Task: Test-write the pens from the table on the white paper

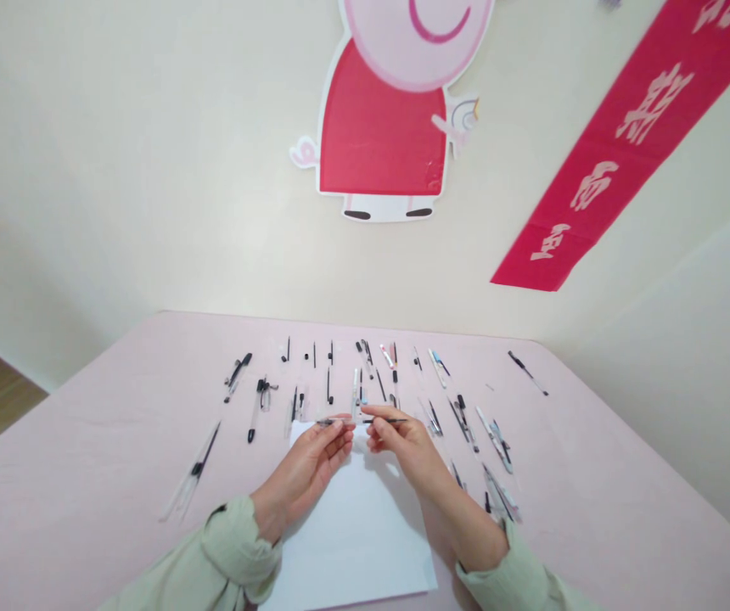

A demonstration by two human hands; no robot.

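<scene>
Above the far end of a white sheet of paper (356, 535), both hands meet at a slim pen (358, 421) held level. It is dark towards both ends and pale in the middle; whether it is one piece or two parts end to end, I cannot tell. My left hand (317, 462) pinches its left part between thumb and fingers. The right part, a thin dark length, is pinched in my right hand (409, 445). Just beyond the fingers lie loose pen parts, among them a clear barrel (356, 386) and a dark refill (381, 386).
Taken-apart pens, caps and refills lie in loose rows over the pink table (103, 441). A clear barrel with a black refill (194, 467) lies at left, a dark pen (527, 373) at far right. A wall with a pig cutout (384, 127) and red banner (594, 178) stands behind.
</scene>
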